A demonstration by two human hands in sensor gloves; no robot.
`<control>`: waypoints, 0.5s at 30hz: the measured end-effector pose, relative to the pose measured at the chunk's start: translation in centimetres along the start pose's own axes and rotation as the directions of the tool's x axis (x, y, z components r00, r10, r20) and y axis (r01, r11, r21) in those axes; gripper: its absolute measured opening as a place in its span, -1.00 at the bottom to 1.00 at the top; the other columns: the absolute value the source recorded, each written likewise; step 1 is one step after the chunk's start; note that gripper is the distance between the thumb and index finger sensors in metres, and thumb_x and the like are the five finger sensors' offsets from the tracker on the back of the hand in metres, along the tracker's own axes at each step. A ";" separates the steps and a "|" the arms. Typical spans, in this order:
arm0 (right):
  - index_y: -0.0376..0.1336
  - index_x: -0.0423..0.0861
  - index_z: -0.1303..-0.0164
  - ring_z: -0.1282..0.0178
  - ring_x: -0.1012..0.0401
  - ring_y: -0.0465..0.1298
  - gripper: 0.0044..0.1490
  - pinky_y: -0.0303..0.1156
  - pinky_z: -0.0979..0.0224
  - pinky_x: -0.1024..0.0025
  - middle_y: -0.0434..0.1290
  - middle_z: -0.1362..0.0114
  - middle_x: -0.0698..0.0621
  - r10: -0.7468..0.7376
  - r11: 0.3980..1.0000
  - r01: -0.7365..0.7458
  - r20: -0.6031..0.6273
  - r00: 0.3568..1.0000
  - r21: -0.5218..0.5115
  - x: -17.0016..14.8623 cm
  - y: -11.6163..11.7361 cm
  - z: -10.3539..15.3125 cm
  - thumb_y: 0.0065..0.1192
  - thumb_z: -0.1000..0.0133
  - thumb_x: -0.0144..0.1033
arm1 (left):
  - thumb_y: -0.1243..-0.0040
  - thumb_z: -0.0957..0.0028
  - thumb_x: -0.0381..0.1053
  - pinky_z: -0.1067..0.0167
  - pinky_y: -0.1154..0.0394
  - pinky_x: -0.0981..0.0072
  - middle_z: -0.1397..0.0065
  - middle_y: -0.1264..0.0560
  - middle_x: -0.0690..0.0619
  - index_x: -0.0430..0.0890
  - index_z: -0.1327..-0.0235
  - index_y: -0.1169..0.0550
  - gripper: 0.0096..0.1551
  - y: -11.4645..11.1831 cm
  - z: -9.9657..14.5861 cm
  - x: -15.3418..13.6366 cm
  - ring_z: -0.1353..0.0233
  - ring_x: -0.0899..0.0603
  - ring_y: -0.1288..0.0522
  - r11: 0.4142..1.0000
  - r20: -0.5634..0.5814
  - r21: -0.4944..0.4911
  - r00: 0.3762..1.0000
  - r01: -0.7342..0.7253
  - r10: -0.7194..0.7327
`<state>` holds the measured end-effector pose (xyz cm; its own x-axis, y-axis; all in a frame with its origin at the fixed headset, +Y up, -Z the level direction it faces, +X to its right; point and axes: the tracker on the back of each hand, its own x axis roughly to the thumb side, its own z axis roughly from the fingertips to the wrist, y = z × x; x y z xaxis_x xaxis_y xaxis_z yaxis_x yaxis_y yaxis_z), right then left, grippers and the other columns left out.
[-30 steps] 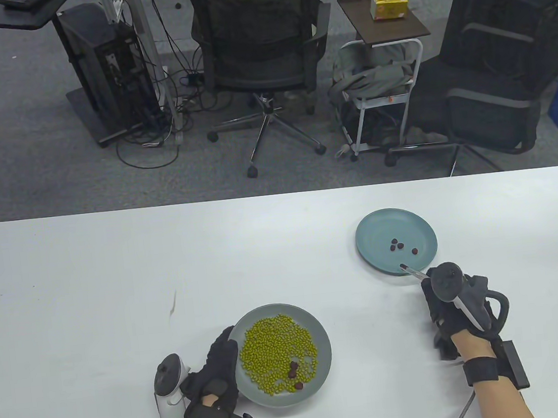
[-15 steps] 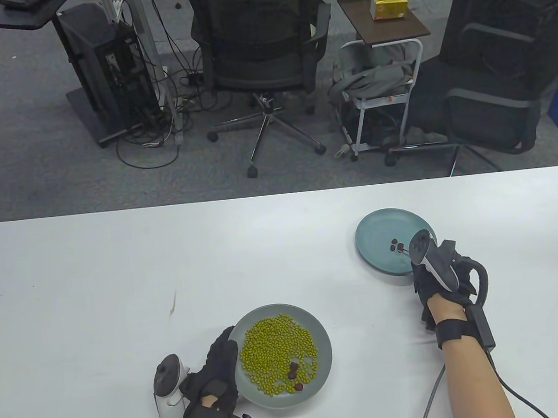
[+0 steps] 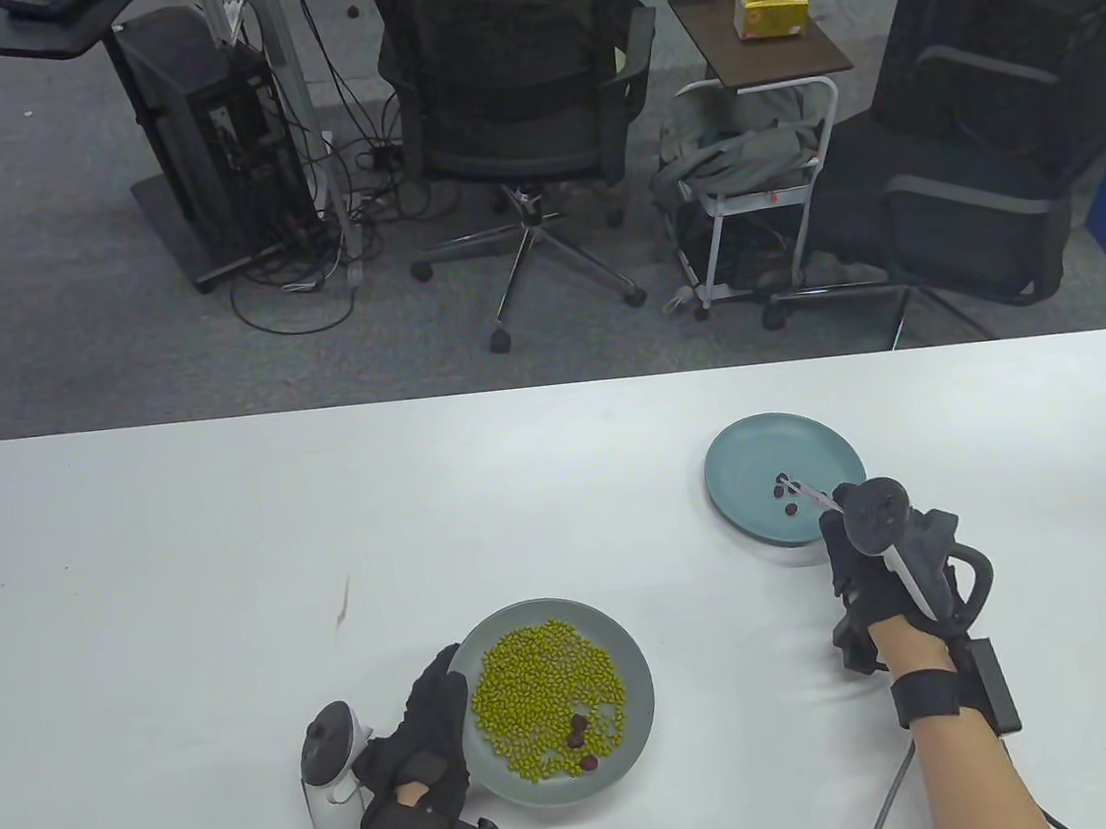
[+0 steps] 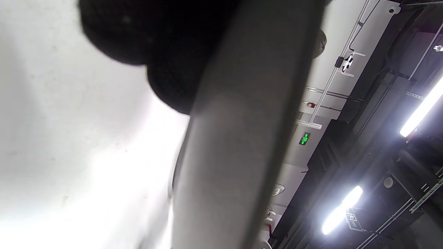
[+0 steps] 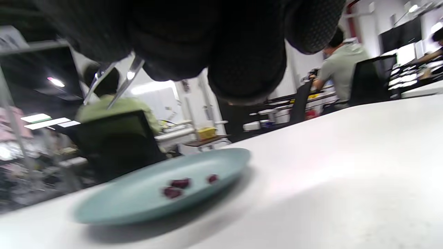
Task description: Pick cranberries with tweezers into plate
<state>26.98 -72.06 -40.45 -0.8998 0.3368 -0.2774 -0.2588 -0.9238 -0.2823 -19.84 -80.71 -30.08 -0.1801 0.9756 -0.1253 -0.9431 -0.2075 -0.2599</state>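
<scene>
— Where are the cranberries (image 3: 581, 740) left to pick?

— In the bean plate (image 3: 628, 658), well left of the tweezers (image 3: 806, 494), whose tips point up-left over the teal plate (image 3: 744, 449). The left hand (image 3: 427, 734) grips the bean plate's rim.

— And the right hand (image 3: 867, 579)?

— Pinching the tweezers; it has drawn back toward her since half a second ago.

Table view overhead; right wrist view low, sharing teal plate (image 3: 744, 449) (image 5: 207, 166).
</scene>
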 end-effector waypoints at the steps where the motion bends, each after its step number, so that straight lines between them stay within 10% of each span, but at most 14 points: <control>1: 0.33 0.22 -0.15 -0.01 0.26 0.55 -0.39 0.17 -0.54 0.05 0.51 0.14 0.32 -0.017 1.000 0.018 0.009 1.000 -0.018 0.2 -0.4 0.7 0.17 0.12 0.12 | 0.09 -0.14 0.23 0.27 -0.66 0.20 -0.37 -0.34 -0.04 -0.03 -0.45 -0.05 -0.28 0.1 0.0 0.0 0.13 -0.15 -0.72 1.000 0.002 0.004 1.000 0.000 0.000; 6: 0.25 0.29 -0.21 -0.42 0.24 0.48 -0.38 0.17 -0.58 0.13 0.55 -0.09 0.42 -0.104 0.995 0.103 0.212 0.972 0.014 1.0 -1.2 4.6 0.13 0.11 0.13 | 0.10 -0.14 0.23 0.25 -0.66 0.19 -0.38 -0.33 -0.04 -0.03 -0.45 -0.03 -0.27 0.0 0.2 -0.1 0.11 -0.15 -0.71 0.999 -0.007 -0.008 0.999 -0.042 0.042; 15: 0.21 0.23 -0.21 -0.26 0.26 0.49 -0.37 0.13 -0.59 0.11 0.48 0.00 0.35 -0.020 1.000 0.013 0.403 0.915 0.019 2.2 -0.7 7.4 0.03 0.09 0.15 | 0.10 -0.14 0.23 0.25 -0.65 0.19 -0.38 -0.32 -0.04 -0.03 -0.46 -0.03 -0.27 -0.3 0.3 -0.4 0.11 -0.15 -0.71 0.999 -0.016 -0.026 1.000 -0.024 0.024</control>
<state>22.63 -71.98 -34.08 -0.9598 0.2530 0.1215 -0.2772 -0.9226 -0.2681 -19.52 -81.05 -29.70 -0.1981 0.9692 -0.1465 -0.9308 -0.2328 -0.2818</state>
